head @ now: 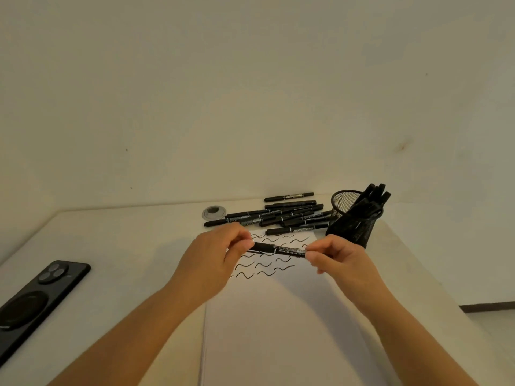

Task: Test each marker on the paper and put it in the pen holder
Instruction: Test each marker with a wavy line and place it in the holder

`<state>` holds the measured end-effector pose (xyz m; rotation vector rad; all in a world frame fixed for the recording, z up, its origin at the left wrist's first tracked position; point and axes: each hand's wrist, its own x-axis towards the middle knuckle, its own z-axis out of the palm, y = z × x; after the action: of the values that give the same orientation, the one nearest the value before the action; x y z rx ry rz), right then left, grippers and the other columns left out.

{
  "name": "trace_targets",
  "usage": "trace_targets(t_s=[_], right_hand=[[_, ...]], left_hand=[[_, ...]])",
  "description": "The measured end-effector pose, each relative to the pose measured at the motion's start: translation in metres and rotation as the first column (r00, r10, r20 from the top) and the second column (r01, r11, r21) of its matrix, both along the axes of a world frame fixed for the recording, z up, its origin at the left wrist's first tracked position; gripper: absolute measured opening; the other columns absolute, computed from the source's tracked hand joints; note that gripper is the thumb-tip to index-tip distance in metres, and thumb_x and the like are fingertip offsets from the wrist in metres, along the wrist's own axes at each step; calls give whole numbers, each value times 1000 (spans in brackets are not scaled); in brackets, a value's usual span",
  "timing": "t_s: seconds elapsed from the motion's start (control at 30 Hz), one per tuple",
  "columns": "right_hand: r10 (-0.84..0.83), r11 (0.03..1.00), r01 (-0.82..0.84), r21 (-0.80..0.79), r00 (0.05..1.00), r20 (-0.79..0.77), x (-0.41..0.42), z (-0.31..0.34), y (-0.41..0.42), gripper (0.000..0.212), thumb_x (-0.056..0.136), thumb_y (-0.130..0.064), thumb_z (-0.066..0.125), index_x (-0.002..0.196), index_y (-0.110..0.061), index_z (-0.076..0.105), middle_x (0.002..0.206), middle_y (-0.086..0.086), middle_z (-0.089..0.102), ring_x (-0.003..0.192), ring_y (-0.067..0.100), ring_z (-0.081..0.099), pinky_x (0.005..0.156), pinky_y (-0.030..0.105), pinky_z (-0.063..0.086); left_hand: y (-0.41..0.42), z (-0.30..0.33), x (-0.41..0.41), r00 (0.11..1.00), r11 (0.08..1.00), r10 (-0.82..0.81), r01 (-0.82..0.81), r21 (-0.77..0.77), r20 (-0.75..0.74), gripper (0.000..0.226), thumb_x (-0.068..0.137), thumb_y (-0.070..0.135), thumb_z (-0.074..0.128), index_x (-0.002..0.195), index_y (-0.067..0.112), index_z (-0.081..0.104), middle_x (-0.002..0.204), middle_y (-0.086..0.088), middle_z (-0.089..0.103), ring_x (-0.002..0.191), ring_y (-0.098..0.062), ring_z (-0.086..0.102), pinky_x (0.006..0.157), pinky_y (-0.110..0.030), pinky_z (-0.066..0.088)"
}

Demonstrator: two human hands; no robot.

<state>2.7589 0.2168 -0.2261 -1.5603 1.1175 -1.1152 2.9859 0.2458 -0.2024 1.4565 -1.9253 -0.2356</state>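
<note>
Marker held crosswise over the paper, cap step in hand.
Left hand point(220, 253) and right hand point(334, 260) pinched opposite ends of the marker point(278, 249) above the paper point(273, 316); whether uncapping or recapping could not be told, so the next move was either a test stroke or the pen holder point(351, 218).

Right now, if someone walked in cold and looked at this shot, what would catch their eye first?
Probably the two hands at centre: the left hand and right hand pinch opposite ends of a black marker, held level above the paper with its rows of black squiggles. Behind it lies a pile of markers, with a black mesh pen holder to the right, already holding several. A black phone lies far left.
</note>
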Motion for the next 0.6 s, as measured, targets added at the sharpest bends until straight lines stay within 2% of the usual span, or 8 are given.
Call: trace_targets(t_s=[0.1, 0.17, 0.23, 0.3, 0.37, 0.43, 0.53, 0.6], right_hand=[[-39, 983, -14, -186, 959, -280, -7, 16, -3, 23, 73, -20, 75, 72, -42, 67, 67, -23, 65, 65, -3, 56, 61, 9, 43], [-52, 955, -54, -292, 938, -343, -7, 28, -5, 24, 73, -23, 75, 78, -44, 67, 68, -23, 64, 70, -2, 57, 64, 9, 42], [-76, 912, -99, -399, 913, -401, -7, 39, -9, 20, 74, -22, 74, 85, -39, 69, 69, -26, 62, 73, -3, 58, 65, 9, 41], [-128, 882, -101, -461, 889, -439, -10, 48, -14, 20, 76, -21, 72, 91, -34, 68, 67, -27, 59, 74, -4, 57, 63, 8, 40], [-171, 884, -47, -466, 894, -414, -17, 56, -20, 19, 79, -21, 69, 94, -32, 66, 71, -24, 60, 75, -6, 57, 64, 7, 41], [-231, 887, 67, -457, 922, -311, -27, 63, -27, 19, 80, -19, 67, 90, -34, 60, 75, -20, 63, 75, -6, 58, 65, 9, 44], [-343, 861, 276, -426, 935, -87, -41, 74, -36, 22, 82, -19, 64, 85, -38, 53, 76, -18, 64, 74, -4, 59, 65, 13, 47], [-399, 835, 364, -414, 917, 2, -48, 78, -41, 21, 84, -21, 63, 85, -39, 52, 74, -21, 62, 74, -4, 60, 60, 11, 47]], left_hand=[[-12, 24, -17, 990, 997, -46, 53, -53, 130, 14, 91, 33, 46, 87, 26, 57, 71, 20, 50, 71, 3, 49, 60, -12, 34], [-20, 38, -34, 978, 988, -97, 118, -103, 187, 16, 91, 34, 46, 89, 24, 58, 72, 19, 48, 70, 3, 46, 60, -11, 32], [-27, 51, -52, 966, 972, -141, 177, -153, 217, 20, 90, 37, 46, 91, 23, 60, 78, 18, 50, 70, -1, 44, 61, -11, 32], [-35, 61, -64, 974, 963, -182, 205, -175, 137, 20, 91, 38, 47, 94, 24, 62, 83, 17, 55, 73, -1, 48, 64, -13, 37], [-48, 66, -69, 982, 965, -191, 189, -184, 10, 21, 90, 35, 45, 100, 27, 61, 85, 19, 59, 77, 2, 55, 69, -14, 42], [-72, 64, -66, 990, 982, -136, 130, -139, -37, 19, 93, 31, 44, 105, 30, 59, 87, 19, 61, 82, 0, 57, 71, -17, 43], [-116, 51, -53, 1000, 997, -11, 10, 76, 24, 18, 94, 27, 46, 107, 28, 59, 103, 9, 64, 91, -5, 56, 79, -21, 41], [-143, 37, -45, 994, 980, 24, -45, 192, 107, 20, 94, 27, 47, 110, 24, 58, 112, 4, 63, 96, -8, 54, 84, -24, 42]])
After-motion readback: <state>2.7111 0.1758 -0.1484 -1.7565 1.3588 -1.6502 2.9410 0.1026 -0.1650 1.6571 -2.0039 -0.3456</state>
